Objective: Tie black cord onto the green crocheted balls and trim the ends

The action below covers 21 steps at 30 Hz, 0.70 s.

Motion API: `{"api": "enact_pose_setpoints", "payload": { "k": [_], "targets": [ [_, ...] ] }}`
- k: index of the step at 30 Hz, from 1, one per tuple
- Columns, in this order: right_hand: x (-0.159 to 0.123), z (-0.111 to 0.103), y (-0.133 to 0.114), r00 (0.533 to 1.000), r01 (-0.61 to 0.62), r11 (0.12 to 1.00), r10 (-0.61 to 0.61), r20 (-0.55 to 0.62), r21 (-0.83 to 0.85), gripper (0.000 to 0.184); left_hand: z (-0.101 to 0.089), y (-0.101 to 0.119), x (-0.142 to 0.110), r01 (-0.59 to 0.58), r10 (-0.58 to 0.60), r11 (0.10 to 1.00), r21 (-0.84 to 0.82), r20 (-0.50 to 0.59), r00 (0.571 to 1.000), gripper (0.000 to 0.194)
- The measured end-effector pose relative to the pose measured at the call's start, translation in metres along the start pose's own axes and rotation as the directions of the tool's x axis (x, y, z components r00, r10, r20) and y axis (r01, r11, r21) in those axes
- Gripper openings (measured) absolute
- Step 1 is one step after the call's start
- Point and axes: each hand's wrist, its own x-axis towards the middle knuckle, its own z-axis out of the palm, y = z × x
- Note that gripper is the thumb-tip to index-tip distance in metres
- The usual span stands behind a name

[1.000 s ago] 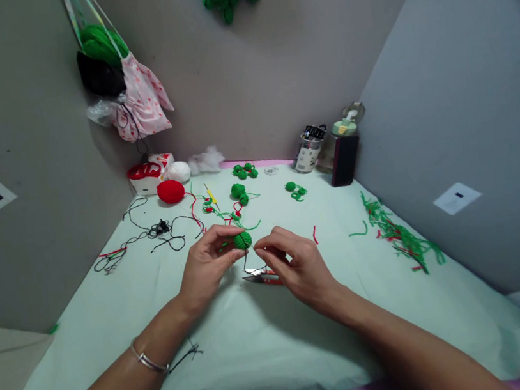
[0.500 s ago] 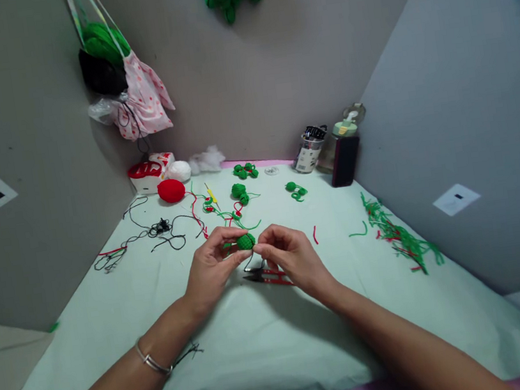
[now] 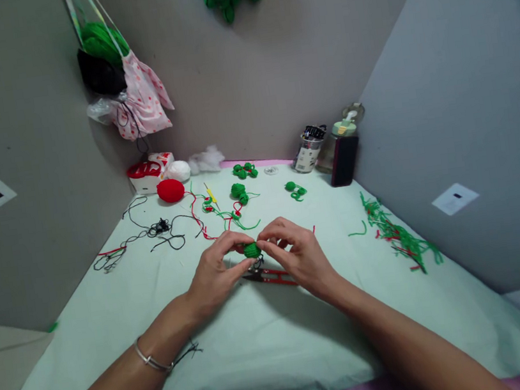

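My left hand (image 3: pixel 216 265) pinches a small green crocheted ball (image 3: pixel 252 250) between thumb and fingers. Against the ball's right side, my right hand (image 3: pixel 297 254) has thumb and index finger pressed together; what sits in that pinch is too small to make out. A dark thread (image 3: pixel 258 262) dangles below the ball. Just under both hands lie red-handled thread snips (image 3: pixel 274 276), partly covered by the right fingers. Beyond the hands are green and red yarn pieces (image 3: pixel 236 214), a green yarn ball (image 3: pixel 239 191) and a yellow-handled crochet hook (image 3: pixel 210 193).
Tangled black cord (image 3: pixel 162 227) and a red yarn ball (image 3: pixel 171 191) lie left. Yarn scraps (image 3: pixel 401 236) are heaped at right. A phone (image 3: pixel 345 161), a bottle (image 3: pixel 345 128) and a pen holder (image 3: pixel 308 152) stand at the back right. Walls enclose the table.
The ball has turned and shifted slightly right and down in my left fingers. My right fingertips have moved up along its side, and the thread below it is bunched closer.
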Motion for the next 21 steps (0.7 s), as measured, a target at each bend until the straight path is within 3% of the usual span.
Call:
{"api": "enact_pose_setpoints", "payload": {
  "k": [4, 8, 10, 12, 15, 18, 21],
  "targets": [
    [0.008, -0.019, -0.009, 0.980, -0.081, 0.955, 0.128, -0.150, 0.287, 0.015, 0.001, 0.004, 0.001, 0.002, -0.003, 1.000, 0.007, 0.070, 0.998, 0.019],
    [0.013, -0.046, -0.015, 0.958, -0.264, 0.802, 0.281, 0.051, 0.535, 0.028, 0.001, 0.004, 0.000, 0.096, -0.095, 0.995, -0.003, 0.110, 0.989, 0.020],
    [0.016, -0.060, -0.014, 0.961, -0.235, 0.755, 0.275, 0.030, 0.612, 0.030, 0.002, 0.003, 0.000, 0.123, -0.118, 0.992, -0.024, 0.150, 0.982, 0.021],
    [0.020, -0.073, -0.011, 0.959, -0.081, 0.744, 0.240, -0.152, 0.663, 0.029, 0.002, 0.003, 0.000, 0.170, -0.153, 0.982, -0.077, 0.191, 0.970, 0.022],
    [0.023, -0.082, -0.006, 0.933, 0.057, 0.751, 0.194, -0.303, 0.658, 0.025, 0.001, 0.005, 0.002, 0.290, -0.247, 0.935, -0.202, 0.215, 0.945, 0.024],
    [0.019, -0.076, -0.007, 0.962, 0.014, 0.812, 0.147, -0.228, 0.583, 0.018, -0.002, 0.010, 0.005, 0.328, -0.286, 0.894, -0.305, 0.175, 0.942, 0.024],
    [0.010, -0.064, -0.013, 0.991, -0.007, 0.940, 0.054, -0.127, 0.340, 0.012, -0.006, 0.013, 0.007, 0.289, -0.260, 0.891, -0.349, 0.128, 0.957, 0.025]
  ]
}}
